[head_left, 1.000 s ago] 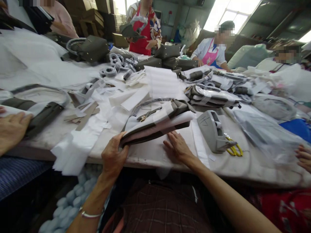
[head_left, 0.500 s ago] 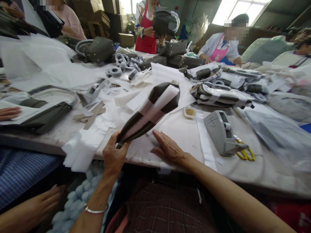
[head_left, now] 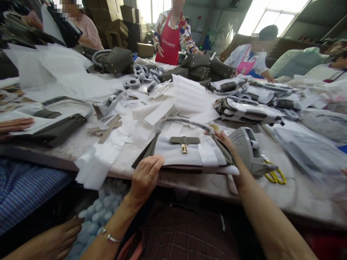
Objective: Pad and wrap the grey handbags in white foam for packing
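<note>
A dark olive handbag (head_left: 180, 167) lies front side up at the table edge before me. White sheet material covers its front, around a flap strap with a gold clasp (head_left: 184, 148); clear tape runs down the right part. Its wrapped handle (head_left: 187, 121) arches away from me. My left hand (head_left: 148, 175) is closed over the near left edge of the bag. At the far right side, by the handle's base, my right hand (head_left: 226, 142) grips the bag; some of its fingers are hidden behind it. A grey tape dispenser (head_left: 245, 153) stands just right of that hand.
Yellow-handled scissors (head_left: 275, 176) lie beside the dispenser. White foam sheets (head_left: 191, 94) and grey card strips (head_left: 110, 128) are scattered beyond the bag. Wrapped bags (head_left: 249, 111) pile up at right. A co-worker's hand (head_left: 16, 125) rests on another bag at left; other people stand across the table.
The handbag has gone from being held up edge-on to lying flat, its clasp side showing. My right hand has moved from the tabletop to the bag's right side.
</note>
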`<state>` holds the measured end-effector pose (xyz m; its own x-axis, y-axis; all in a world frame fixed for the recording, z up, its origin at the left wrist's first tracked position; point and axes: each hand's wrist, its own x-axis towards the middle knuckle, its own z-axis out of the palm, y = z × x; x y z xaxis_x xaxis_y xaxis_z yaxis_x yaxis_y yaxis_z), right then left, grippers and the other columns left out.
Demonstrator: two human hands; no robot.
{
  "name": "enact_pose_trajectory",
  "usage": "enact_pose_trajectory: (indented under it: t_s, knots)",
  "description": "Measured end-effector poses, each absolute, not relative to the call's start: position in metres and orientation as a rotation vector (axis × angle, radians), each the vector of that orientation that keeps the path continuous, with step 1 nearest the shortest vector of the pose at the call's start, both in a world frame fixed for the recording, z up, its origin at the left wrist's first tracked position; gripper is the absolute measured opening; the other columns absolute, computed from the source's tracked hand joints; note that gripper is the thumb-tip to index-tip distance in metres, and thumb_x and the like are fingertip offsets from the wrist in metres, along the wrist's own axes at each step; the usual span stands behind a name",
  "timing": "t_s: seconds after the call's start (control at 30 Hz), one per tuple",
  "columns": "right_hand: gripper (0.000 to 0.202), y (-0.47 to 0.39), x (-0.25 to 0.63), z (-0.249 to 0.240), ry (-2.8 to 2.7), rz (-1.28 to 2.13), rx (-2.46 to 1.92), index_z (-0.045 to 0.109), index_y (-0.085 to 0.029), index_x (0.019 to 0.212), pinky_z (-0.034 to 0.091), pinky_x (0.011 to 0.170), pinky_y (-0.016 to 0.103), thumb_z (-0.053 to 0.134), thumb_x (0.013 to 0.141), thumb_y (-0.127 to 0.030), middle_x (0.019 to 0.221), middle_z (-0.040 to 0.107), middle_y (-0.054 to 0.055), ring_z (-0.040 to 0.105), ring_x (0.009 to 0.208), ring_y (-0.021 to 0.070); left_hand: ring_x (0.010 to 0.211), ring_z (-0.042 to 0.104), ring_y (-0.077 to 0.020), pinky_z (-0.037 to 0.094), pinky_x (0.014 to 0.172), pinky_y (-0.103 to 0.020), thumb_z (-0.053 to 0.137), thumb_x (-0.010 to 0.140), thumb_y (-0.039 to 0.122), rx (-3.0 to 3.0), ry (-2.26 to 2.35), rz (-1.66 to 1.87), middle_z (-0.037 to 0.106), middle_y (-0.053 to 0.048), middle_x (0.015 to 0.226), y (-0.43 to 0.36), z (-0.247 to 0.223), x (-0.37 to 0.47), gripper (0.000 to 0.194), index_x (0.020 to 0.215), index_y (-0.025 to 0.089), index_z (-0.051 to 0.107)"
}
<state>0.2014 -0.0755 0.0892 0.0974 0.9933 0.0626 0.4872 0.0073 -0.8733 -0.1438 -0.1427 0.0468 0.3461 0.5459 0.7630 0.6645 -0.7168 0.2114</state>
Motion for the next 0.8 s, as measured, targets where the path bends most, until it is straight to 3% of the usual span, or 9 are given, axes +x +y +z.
enact_pose_trajectory:
  t_s: [0.1, 0.2, 0.4, 0.53, 0.7, 0.8]
  knots:
    - [0.054, -0.098, 0.247, 0.093, -1.266, 0.807, -1.644, 0.070, -0.021, 0.102, 0.057, 0.086, 0.043, 0.048, 0.088, -0.068, 0.106, 0.073, 0.012, 0.070, 0.097, 0.0267, 0.111, 0.063, -0.0216, 0.048, 0.101, -0.037, 0.051, 0.091, 0.003, -2.526, -0.979, -1.269, 0.071, -0.008, 0.114, -0.150, 0.045, -0.134, 0.039, 0.125, 0.018, 0.061]
    - [0.046, -0.108, 0.255, 0.106, -1.250, 0.655, -1.762, 0.073, -0.021, 0.105, 0.054, 0.088, 0.041, 0.068, 0.078, -0.057, 0.104, 0.075, 0.009, 0.069, 0.095, 0.0260, 0.108, 0.064, -0.0203, 0.048, 0.098, -0.036, 0.052, 0.094, 0.008, -2.556, -0.948, -1.251, 0.072, -0.008, 0.110, -0.158, 0.045, -0.121, 0.032, 0.122, 0.018, 0.064]
    - [0.027, -0.072, 0.177, 0.136, -1.812, 0.628, -1.779, 0.077, -0.020, 0.090, 0.050, 0.075, 0.030, 0.063, 0.084, -0.042, 0.083, 0.076, 0.003, 0.068, 0.079, 0.0203, 0.108, 0.062, -0.0189, 0.044, 0.105, -0.038, 0.044, 0.099, 0.011, -2.584, -0.857, -1.314, 0.073, -0.008, 0.109, -0.169, 0.042, -0.106, 0.031, 0.120, 0.017, 0.066]
    - [0.016, -0.030, 0.138, 0.125, -2.214, 0.547, -1.919, 0.075, -0.020, 0.090, 0.046, 0.070, 0.027, 0.065, 0.083, -0.030, 0.085, 0.075, 0.003, 0.066, 0.077, 0.0183, 0.111, 0.061, -0.0186, 0.039, 0.114, -0.044, 0.041, 0.100, 0.010, -2.625, -0.781, -1.323, 0.073, -0.008, 0.108, -0.168, 0.039, -0.111, 0.033, 0.120, 0.016, 0.066]
    - [0.045, 0.007, 0.128, 0.100, -2.342, 0.534, -2.023, 0.070, -0.019, 0.103, 0.043, 0.063, 0.025, 0.084, 0.062, -0.029, 0.091, 0.073, 0.005, 0.064, 0.078, 0.0197, 0.115, 0.060, -0.0174, 0.032, 0.120, -0.048, 0.042, 0.100, 0.011, -2.701, -0.679, -1.277, 0.073, -0.006, 0.108, -0.158, 0.042, -0.119, 0.031, 0.122, 0.017, 0.064]
    - [0.031, 0.013, 0.127, 0.094, -2.376, 0.555, -2.025, 0.070, -0.018, 0.092, 0.038, 0.058, 0.023, 0.081, 0.064, -0.029, 0.083, 0.071, 0.002, 0.062, 0.073, 0.0177, 0.116, 0.060, -0.0170, 0.034, 0.120, -0.048, 0.045, 0.099, 0.012, -2.727, -0.656, -1.287, 0.072, -0.006, 0.109, -0.150, 0.040, -0.115, 0.030, 0.123, 0.017, 0.062]
